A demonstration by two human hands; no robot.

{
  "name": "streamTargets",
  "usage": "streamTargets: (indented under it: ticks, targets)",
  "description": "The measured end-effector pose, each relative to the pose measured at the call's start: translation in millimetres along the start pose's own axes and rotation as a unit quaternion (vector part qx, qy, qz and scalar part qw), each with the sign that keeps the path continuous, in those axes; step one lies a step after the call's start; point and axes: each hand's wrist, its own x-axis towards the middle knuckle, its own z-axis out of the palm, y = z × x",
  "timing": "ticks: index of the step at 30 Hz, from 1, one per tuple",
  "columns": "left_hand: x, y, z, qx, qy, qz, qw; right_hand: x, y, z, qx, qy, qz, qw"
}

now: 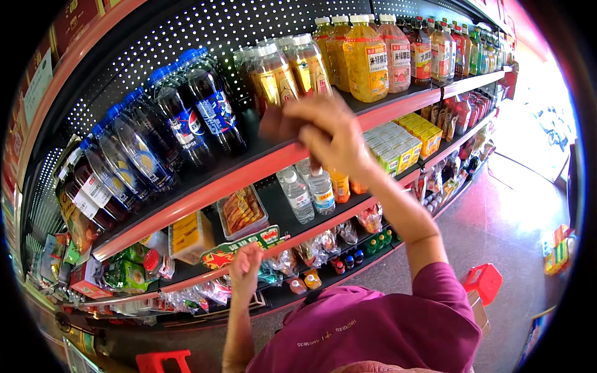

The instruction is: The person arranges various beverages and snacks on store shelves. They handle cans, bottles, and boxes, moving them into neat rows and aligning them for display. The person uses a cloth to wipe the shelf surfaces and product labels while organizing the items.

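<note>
My right hand [333, 132] reaches over the front edge of the upper shelf, its fingers closed on a dark reddish-brown cloth-like thing [273, 126]. Motion smears that thing, so its exact kind is unclear. Just behind it stand gold-labelled bottles with white caps [273, 71], and dark cola bottles with blue caps [211, 105] are to its left. Lower down, my left hand [245, 264] is raised with curled fingers and nothing visible in them. It is beside a green and red sign [239, 247] on the lower shelf's edge.
Yellow and pink drink bottles [367, 59] line the upper shelf's right part. Below are water bottles [298, 196], small boxed drinks [392, 146] and a tub of packets [242, 211]. Red stools [484, 281] stand on the floor. The red shelf edge [205, 186] juts out.
</note>
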Motion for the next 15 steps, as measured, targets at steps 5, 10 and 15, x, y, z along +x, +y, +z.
streamTargets:
  ticks: [5,10,15]
  targets:
    - [77,129,28,0.06,-0.038,0.164,0.984,110,68,-49,-0.195,0.062,-0.069,0.976]
    - [158,217,84,0.216,0.017,0.363,0.906,159,123,-66,-0.202,-0.191,-0.064,0.958]
    - [238,201,127,0.205,0.062,0.322,0.922,149,110,-79,-0.146,-0.228,-0.061,0.961]
